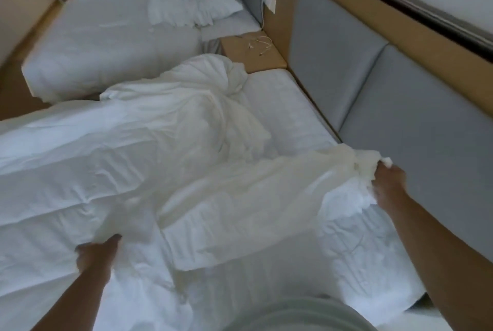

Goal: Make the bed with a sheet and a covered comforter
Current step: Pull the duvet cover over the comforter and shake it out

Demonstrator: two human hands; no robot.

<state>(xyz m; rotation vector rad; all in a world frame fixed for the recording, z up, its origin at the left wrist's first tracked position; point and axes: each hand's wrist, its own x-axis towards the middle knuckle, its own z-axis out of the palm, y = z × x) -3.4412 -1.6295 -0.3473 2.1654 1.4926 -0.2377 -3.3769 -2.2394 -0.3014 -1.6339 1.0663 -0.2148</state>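
**Figure: bed-making, head view.** You are standing at the bottom edge of the frame. You are facing a bed whose white quilted mattress top [282, 106] is lying bare toward the grey padded headboard [346, 85] at right.

Your right hand [389, 181], at centre right, is clenching a bunched corner of the thin, off-white woven cloth [240, 197] in a tight curl, just beside the headboard. Your left hand [96, 253], at lower left, is gripping a fold of the same cloth, partly buried in it.

The cloth is stretching between both hands across the centre of the frame and draping over a puffy white quilted comforter [360, 256] at lower right. Nothing is showing whether the cloth is the sheet or the comforter's cover. A twisted white bedding mound [213, 90] is piling up at upper centre.

**Handling.** The cloth is likely behaving as light, limp and creasing easily, so you are best taking it at corners and hems rather than mid-panel. The comforter is probably handling as bulkier, soft and springy, and is calling for whole-hand grips at its corners.

**Surroundings.** A second white-covered bed [106, 45] is occupying the upper left, bearing a crumpled white pillow [192, 2]. A tan wooden nightstand [240, 45] carrying a thin white cable [260, 46] is sitting between the beds.
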